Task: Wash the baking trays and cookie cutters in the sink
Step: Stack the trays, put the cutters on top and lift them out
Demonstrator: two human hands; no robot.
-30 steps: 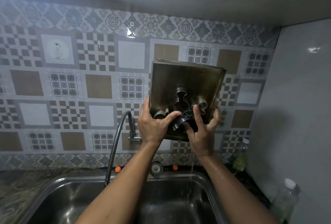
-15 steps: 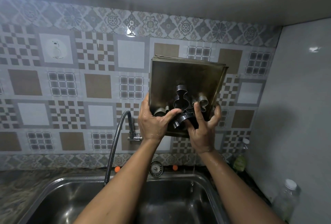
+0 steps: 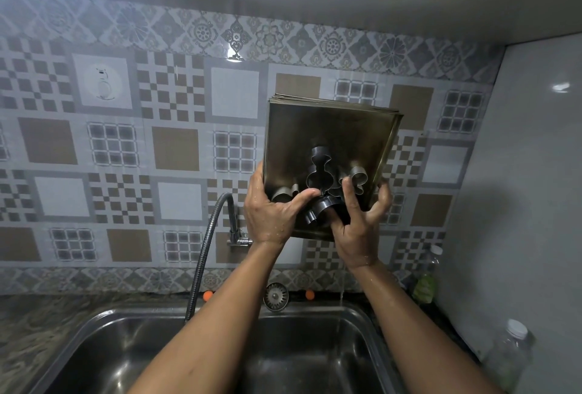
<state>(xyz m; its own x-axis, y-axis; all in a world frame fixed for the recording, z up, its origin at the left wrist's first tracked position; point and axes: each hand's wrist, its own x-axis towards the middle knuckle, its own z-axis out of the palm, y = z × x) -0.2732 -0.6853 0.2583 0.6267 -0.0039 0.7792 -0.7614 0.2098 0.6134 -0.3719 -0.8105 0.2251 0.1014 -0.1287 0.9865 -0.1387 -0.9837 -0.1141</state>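
- Above the stainless-steel sink (image 3: 104, 330), in front of the patterned tiled wall (image 3: 176, 154), both hands hold up a stack of square, dark metal baking trays (image 3: 327, 132), tilted nearly upright with the front tray's inside facing the camera.
- The front tray looks dull and brownish with a faint sheen. The thin rims of the trays behind it show layered along the top and right edges.
- Several shiny steel cookie cutters (image 3: 318, 173) sit bunched against the lower part of the front tray: a tall one with rounded lobes in the middle, a heart-like one to its right, and curved pieces at the lower left and bottom.
- The left hand (image 3: 271, 220) grips the stack's lower left edge, with its thumb laid across the front onto the cutters.
- The right hand (image 3: 356, 233) grips the lower right corner, its fingers (image 3: 382, 204) curled round the right edge and its thumb pressing on the cutters.
- Water droplets cover both hands and forearms, and a thin thread of water falls into the sink.
- A flexible metal tap hose (image 3: 204, 255) arcs from the wall down into the sink.
- A clear plastic bottle with a white cap (image 3: 510, 359) stands on the counter at the right.
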